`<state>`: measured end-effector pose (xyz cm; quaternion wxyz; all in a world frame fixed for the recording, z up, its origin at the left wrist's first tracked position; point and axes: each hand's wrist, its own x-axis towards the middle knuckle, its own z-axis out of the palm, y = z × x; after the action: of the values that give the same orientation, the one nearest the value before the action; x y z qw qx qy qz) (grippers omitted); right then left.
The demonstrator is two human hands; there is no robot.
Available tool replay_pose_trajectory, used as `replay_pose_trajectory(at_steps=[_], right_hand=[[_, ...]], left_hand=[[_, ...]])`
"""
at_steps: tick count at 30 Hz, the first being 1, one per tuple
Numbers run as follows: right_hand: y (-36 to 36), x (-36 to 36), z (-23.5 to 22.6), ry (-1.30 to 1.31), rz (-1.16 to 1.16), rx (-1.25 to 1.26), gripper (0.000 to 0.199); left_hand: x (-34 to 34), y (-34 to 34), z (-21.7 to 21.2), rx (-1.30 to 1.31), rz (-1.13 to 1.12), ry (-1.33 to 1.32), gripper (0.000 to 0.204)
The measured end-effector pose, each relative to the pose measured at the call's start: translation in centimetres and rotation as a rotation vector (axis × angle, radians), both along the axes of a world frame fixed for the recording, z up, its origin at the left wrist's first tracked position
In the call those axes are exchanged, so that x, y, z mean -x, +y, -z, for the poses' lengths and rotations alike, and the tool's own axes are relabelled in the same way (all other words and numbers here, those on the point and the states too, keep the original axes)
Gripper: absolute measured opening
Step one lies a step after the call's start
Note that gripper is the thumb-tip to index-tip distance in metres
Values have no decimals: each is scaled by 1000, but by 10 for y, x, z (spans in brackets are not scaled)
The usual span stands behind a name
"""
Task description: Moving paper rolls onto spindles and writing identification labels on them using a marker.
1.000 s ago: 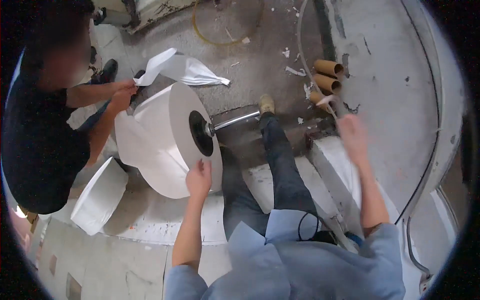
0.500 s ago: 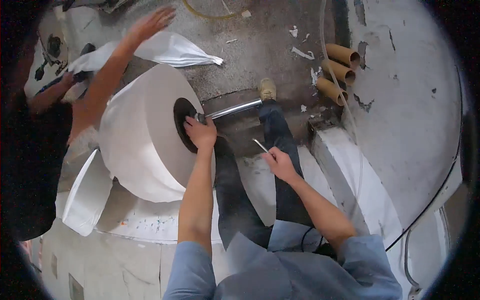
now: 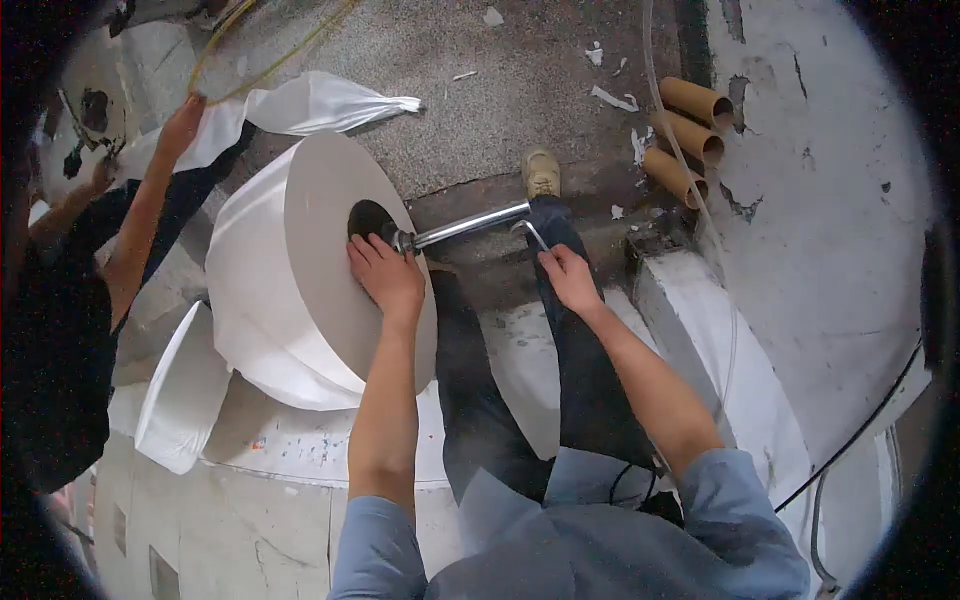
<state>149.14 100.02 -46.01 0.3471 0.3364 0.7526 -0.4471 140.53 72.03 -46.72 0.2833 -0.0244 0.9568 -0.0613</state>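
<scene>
A big white roll (image 3: 345,270) of film or paper stands at the left, a metal shaft (image 3: 465,228) sticking out of its dark core (image 3: 368,217). My left hand (image 3: 388,285) lies on the roll's end face at the core, fingers stretched out beside the metal collar (image 3: 403,241) on the shaft. In my right hand (image 3: 570,280) is a thin hex key (image 3: 536,234) with a bent end, held just below the shaft's free end. Whether the key touches the shaft I cannot tell.
A co-worker in black (image 3: 70,350) stands at the left, one hand on a yellow hose (image 3: 215,45). White sheeting (image 3: 320,100) lies beyond the roll. Brown cardboard tubes (image 3: 690,140) and paper scraps (image 3: 612,98) are at the right, with a clear hose (image 3: 690,180) hanging there.
My right hand has moved up and slightly right, turning the key so its bent end shows near the shaft. My left hand has slid slightly left and down. The co-worker's hand now holds the yellow hose.
</scene>
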Motion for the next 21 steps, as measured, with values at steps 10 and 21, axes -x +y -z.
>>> replay_pose_trajectory(at_steps=[10, 21], right_hand=[[-4, 4, 25, 58, 25, -77, 31], [-2, 62, 107, 113, -134, -148, 39]], left_hand=[[-17, 3, -18, -168, -17, 121, 73], [-101, -4, 8, -549, -1435, 52, 69]])
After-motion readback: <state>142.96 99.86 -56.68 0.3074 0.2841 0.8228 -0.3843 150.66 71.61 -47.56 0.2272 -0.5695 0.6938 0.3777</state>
